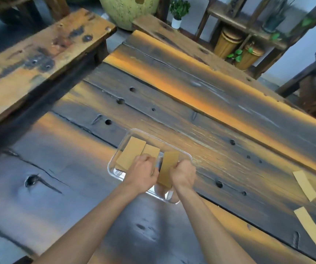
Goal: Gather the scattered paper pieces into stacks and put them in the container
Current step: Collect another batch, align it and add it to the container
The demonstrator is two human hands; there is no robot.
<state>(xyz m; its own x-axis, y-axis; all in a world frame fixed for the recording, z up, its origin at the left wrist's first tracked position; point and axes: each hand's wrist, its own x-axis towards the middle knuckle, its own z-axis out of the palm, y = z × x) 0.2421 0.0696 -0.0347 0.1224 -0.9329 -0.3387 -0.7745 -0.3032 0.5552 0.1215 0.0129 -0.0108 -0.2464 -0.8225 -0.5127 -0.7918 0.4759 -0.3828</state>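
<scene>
Gripping a tan paper stack on edge, the right hand lowers it into the clear container at lower centre, while left hand fingers press earlier pieces flat, making room.

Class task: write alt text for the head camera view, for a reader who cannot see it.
Two bare hands work over a clear container on a dark wooden table: the right hand grips a brown paper stack, the left hand presses papers inside. More paper pieces lie far right.
</scene>
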